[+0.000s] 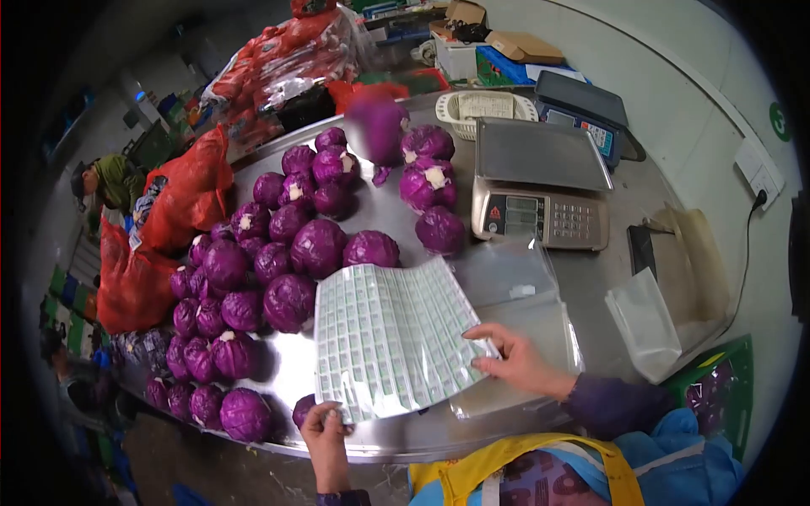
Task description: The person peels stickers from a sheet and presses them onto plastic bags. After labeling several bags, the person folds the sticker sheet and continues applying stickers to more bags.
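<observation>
A large sheet of small labels point(392, 333), printed in green and white rows, is stretched between my two hands above the metal table. My left hand point(325, 426) pinches its lower left corner, close to the table's front edge. On the right side, my right hand point(519, 363) grips the sheet's edge between thumb and fingers. Clear plastic bags point(553, 337) lie flat on the table, partly beneath the sheet and my right hand. Close behind my left hand sits a red cabbage point(302, 411), partly hidden. Many more red cabbages point(288, 302) are spread over the table's left half.
A digital scale point(540, 207) stands at the back right, with a darker scale point(580, 114) and a white basket point(485, 114) behind it. Red mesh sacks point(186, 202) line the left edge. A green crate point(717, 388) is at the right. A person point(110, 181) is at far left.
</observation>
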Demonstrator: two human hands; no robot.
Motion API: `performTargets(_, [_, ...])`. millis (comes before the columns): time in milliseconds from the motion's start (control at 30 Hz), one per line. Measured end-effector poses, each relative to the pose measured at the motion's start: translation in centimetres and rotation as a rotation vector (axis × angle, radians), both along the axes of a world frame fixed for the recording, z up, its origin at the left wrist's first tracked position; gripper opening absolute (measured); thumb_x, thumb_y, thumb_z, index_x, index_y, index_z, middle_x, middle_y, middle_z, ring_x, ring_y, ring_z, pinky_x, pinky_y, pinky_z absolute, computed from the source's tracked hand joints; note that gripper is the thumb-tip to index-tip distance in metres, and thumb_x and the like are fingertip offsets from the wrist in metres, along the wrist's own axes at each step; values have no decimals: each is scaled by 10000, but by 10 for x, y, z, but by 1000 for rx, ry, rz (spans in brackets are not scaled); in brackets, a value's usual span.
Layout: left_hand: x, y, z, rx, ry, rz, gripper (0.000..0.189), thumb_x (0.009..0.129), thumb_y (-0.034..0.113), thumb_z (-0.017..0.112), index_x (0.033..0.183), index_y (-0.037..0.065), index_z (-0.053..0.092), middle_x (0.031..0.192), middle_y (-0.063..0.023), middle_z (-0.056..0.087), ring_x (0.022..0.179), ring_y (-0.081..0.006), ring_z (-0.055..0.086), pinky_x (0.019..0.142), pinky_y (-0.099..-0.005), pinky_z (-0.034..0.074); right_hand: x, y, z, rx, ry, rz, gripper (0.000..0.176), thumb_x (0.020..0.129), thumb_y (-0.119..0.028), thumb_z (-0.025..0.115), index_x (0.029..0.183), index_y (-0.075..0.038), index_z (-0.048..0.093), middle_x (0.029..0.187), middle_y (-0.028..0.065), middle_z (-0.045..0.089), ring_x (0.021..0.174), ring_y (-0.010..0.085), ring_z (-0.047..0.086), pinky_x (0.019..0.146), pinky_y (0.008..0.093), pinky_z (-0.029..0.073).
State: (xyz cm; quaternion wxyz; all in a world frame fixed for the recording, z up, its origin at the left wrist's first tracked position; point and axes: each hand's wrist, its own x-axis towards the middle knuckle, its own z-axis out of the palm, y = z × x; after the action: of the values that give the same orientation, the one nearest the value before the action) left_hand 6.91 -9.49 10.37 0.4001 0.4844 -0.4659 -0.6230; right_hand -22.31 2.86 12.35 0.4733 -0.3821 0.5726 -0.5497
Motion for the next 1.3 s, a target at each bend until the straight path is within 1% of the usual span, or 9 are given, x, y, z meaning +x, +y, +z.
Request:
performTargets(33, [0, -1, 5, 20, 33, 7, 89, 867, 12, 525, 928, 19, 589, 721, -3, 514, 575, -70, 476, 524, -230, 441, -2, -2, 4, -75, 33, -57, 284, 804, -47, 620, 1083, -25, 575, 934, 3, 618, 723, 44, 543, 623, 191, 446])
performTargets(167, [-3, -5, 25, 8, 49, -1, 136, 843, -15, 549, 974, -1, 584, 789, -40, 571, 603, -86, 513, 528, -213, 436, -13, -1, 30, -39, 66, -32, 239, 796, -58, 643, 1028, -22, 602, 968, -1, 605, 714, 38, 542, 618, 187, 448])
performTargets(233, [-5, -7, 35, -50, 94, -58, 174, 820, 14, 611, 990, -6, 580, 786, -52, 590, 592, -87, 524, 519, -207, 434, -15, -1, 44, -71, -57, 14, 214, 790, -68, 656, 994, -18, 613, 934, -1, 611, 704, 35, 543, 611, 186, 452])
performTargets(500, [-12, -8, 45, -134, 135, -25, 232, 797, 31, 655, 1009, -18, 576, 802, -63, 606, 611, -94, 546, 536, -200, 443, -23, 4, 55, -192, 34, -5, 244, 769, 5, 659, 1008, 6, 607, 974, 39, 619, 859, 85, 567, 737, 216, 473])
performTargets(767, [-21, -22, 57, -305, 105, -42, 253, 773, -37, 643, 1013, -46, 562, 905, -84, 608, 764, -120, 584, 681, -229, 484, -30, -2, 81, -270, 190, 3, 333, 731, 40, 676, 1052, 21, 588, 1030, 89, 596, 956, 145, 567, 833, 283, 470])
performTargets(867, [-23, -24, 59, -345, 60, -22, 213, 770, -41, 639, 971, -41, 568, 869, -82, 611, 733, -115, 580, 663, -231, 480, -34, -2, 83, -282, 335, -22, 315, 719, 29, 676, 1025, 17, 602, 989, 88, 611, 917, 139, 584, 803, 273, 472])
performTargets(1033, [-25, -23, 65, -402, -13, -30, 99, 800, -15, 623, 877, -30, 562, 757, -63, 597, 657, -103, 558, 616, -217, 452, -35, -2, 90, -288, 538, -121, 165, 671, -7, 682, 833, -18, 652, 764, 57, 616, 696, 120, 579, 589, 243, 426])
performTargets(1133, [-31, -19, 70, -459, -59, -5, 62, 833, 14, 597, 825, -19, 546, 700, -39, 573, 624, -93, 538, 594, -210, 432, -36, -1, 91, -340, 608, -149, 126, 662, -7, 677, 781, -27, 642, 718, 47, 597, 651, 117, 556, 547, 244, 400])
performTargets(1300, [-35, -23, 74, -637, -186, 9, 165, 908, 117, 533, 794, -1, 517, 633, -15, 509, 562, -86, 490, 540, -214, 387, -35, 2, 96, -391, 715, -147, 96, 693, -49, 689, 763, -29, 628, 702, 50, 584, 641, 125, 545, 544, 252, 398])
